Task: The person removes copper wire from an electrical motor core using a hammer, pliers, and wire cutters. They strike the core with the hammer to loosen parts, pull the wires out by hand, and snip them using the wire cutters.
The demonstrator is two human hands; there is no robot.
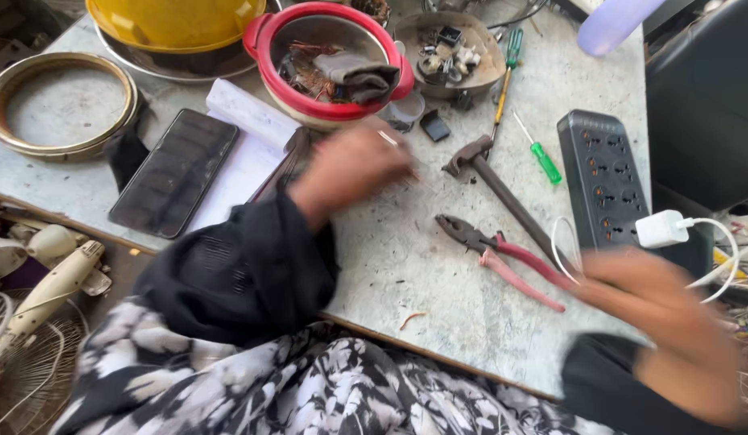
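Landmark: we take the pliers [503, 254] with pink-red handles, lying flat near the middle of the grey table [422, 274], as our reference.
Left hand [350, 165]: we see it blurred, up and to the left of the pliers, above the table, with a thin pale stick-like piece at its fingertips; we cannot tell whether the hand is clamped on it. A black sleeve covers the arm.
Right hand [656, 294]: blurred, just right of the pliers' handle ends, at a white wire loop [563, 246]; we cannot tell if it is closed or open.
Hands: well apart, with the pliers between them.
Hammer [503, 189]: just above the pliers, head to the upper left, handle running down to the right.
Green screwdriver [539, 153]: above the pliers, beyond the hammer.
Black power strip [603, 181]: right of the pliers, a white charger [662, 229] plugged into its near end.
Red-rimmed bowl [330, 60]: far above and left of the pliers, holding wire scraps.
Black phone [177, 171]: far left of the pliers, screen up, beside white paper [245, 145].
Brass ring [60, 101]: farther left than the phone.
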